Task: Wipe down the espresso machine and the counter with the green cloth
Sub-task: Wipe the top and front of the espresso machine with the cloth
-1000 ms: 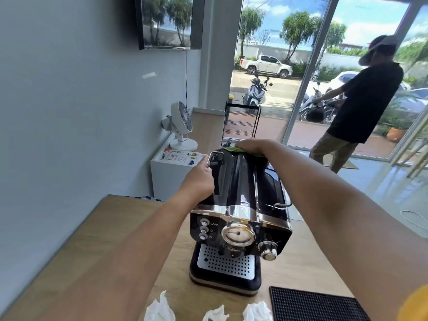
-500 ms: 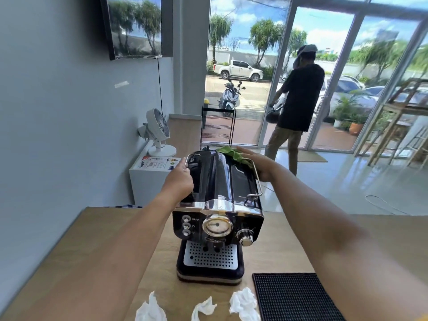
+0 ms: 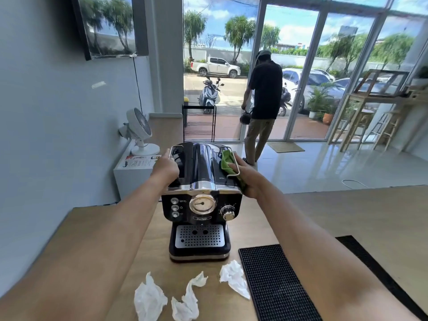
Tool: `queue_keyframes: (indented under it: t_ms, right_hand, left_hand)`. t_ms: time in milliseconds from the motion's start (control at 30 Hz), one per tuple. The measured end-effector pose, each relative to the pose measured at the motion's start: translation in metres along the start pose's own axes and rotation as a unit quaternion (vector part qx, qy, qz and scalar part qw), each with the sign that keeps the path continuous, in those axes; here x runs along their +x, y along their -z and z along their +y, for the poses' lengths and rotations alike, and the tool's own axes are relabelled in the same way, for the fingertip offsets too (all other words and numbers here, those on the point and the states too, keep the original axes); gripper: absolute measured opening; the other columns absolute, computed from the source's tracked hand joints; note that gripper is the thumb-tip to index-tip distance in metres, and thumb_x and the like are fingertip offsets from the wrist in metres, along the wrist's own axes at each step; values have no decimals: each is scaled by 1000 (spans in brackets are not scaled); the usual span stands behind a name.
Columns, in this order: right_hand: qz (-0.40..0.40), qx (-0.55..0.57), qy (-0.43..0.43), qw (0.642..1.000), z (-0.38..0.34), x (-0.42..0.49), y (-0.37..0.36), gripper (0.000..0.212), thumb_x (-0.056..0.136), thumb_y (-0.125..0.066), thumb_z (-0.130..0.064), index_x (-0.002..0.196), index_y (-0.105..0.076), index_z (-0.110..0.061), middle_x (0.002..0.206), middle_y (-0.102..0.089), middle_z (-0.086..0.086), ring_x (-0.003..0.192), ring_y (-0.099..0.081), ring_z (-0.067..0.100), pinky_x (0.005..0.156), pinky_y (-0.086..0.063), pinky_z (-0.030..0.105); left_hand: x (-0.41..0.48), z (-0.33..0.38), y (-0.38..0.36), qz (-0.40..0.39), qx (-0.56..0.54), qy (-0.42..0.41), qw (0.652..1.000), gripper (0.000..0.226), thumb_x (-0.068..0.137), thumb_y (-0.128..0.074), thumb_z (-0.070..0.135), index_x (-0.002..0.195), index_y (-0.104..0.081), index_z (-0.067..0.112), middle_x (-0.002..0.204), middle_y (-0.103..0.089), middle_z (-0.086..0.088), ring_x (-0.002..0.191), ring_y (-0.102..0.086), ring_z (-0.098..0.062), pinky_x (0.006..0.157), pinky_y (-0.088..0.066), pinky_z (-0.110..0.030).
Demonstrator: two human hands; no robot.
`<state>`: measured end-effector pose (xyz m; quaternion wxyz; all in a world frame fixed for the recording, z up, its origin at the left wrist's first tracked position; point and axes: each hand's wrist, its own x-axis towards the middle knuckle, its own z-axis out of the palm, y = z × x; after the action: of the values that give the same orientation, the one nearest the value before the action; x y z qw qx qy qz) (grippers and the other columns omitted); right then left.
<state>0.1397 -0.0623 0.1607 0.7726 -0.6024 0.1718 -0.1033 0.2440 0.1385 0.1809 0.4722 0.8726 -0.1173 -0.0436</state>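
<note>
Centrally in the frame stood the espresso machine (image 3: 200, 202), black with chrome trim, on the wooden counter (image 3: 347, 212), front panel with round gauge, three buttons and a knob turned toward the camera. Left hand (image 3: 165, 167) laid against the machine's upper left side, fingers curled near the chrome rail there; whether truly gripping or only bracing, cannot tell. Right hand (image 3: 246, 179) pressed against the upper right side, fingers closed on the green cloth (image 3: 227, 161), bunched between palm and the black top just beside the right chrome rail. Both forearms stretched in from the lower corners of the frame, one on either side of the machine.

Lower down, near the bottom centre, lay three crumpled white tissues (image 3: 192, 295) on the counter, close to the machine's base but not touching it. Just right of them, a black rubber bar mat (image 3: 275, 283), flat on the counter and partly hidden under the right forearm.

Further back at left, a white fan (image 3: 139, 130) on a low white cabinet (image 3: 129, 177) against the pale wall; a dark screen (image 3: 108, 26) mounted in the upper left. Beyond, at the glass doors in the upper centre, stood a person in a black shirt (image 3: 264, 98), back to the camera, with a scooter (image 3: 208, 95) and a white pickup (image 3: 215, 67) outside.
</note>
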Motion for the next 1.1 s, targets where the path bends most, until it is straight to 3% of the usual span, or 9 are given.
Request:
queue_keyframes:
  t_ms: [67,200,367,500,600,733,800,1000,1100]
  right_hand:
    - [-1,-6,-4,1000,4,-13,1,59,97,-57,-11,148,-40,-36,92,-75,-2,71,-69,10,65,-48,24]
    - [-10,23,-15,1000,9,-41,-1,59,98,-55,-8,147,-39,-36,95,-70,4,67,-69,10,51,-54,22]
    - [28,2,-3,1000,18,-65,-11,49,99,-53,-11,144,-48,-31,98,-68,8,72,-63,14,55,-53,26]
    - [111,-108,27,988,21,-99,-25,43,98,-55,-10,137,-57,-29,85,-70,4,56,-60,6,45,-44,18]
    - [115,-236,51,964,10,-131,-27,46,95,-53,-2,133,-60,-25,75,-67,4,38,-48,5,35,-34,19]
    - [97,-280,104,949,-41,-158,-32,45,86,-47,12,102,-76,-18,58,-68,3,38,-46,14,34,-38,19]
    - [109,-283,153,941,-70,-145,-41,46,84,-46,13,99,-77,-18,64,-68,4,45,-46,16,37,-40,19]
    - [93,-388,203,894,-92,-22,-74,56,86,-42,13,127,-65,-16,104,-68,10,57,-58,12,45,-46,16]
    - [51,-485,154,859,-72,26,-84,49,90,-41,9,128,-64,-12,118,-70,13,58,-58,15,53,-52,26]
  left_hand:
    - [-3,2,1,-2,8,-2,1000,49,103,-28,18,152,-26,21,153,-35,-10,136,-36,-31,107,-31,-34]
    - [-10,4,2,-4,12,4,1000,50,102,-30,16,152,-25,21,153,-35,-10,136,-35,-33,108,-30,-34]
    - [-18,7,6,-11,-8,-7,1000,52,101,-31,10,152,-25,17,153,-35,-11,136,-36,-31,107,-32,-32]
    - [-21,7,8,-13,-15,-11,1000,53,101,-30,10,153,-24,17,153,-35,-10,135,-37,-30,105,-33,-31]
    - [-22,6,8,-20,-24,-16,999,53,101,-30,9,153,-22,15,155,-32,-10,138,-34,-29,107,-31,-30]
    - [-16,5,8,-21,-27,-13,999,53,101,-31,9,153,-21,16,153,-35,-10,134,-39,-28,103,-34,-31]
    - [-13,3,7,-21,-19,-10,1000,52,101,-31,8,152,-23,13,149,-40,-12,131,-43,-29,102,-36,-32]
    - [-4,-1,7,-26,-9,-5,1000,46,98,-34,3,145,-36,2,141,-48,-19,123,-51,-31,93,-43,-29]
    - [0,-5,3,-24,-21,-19,999,49,100,-32,2,149,-29,6,150,-38,-14,107,-49,-20,68,-39,-2]
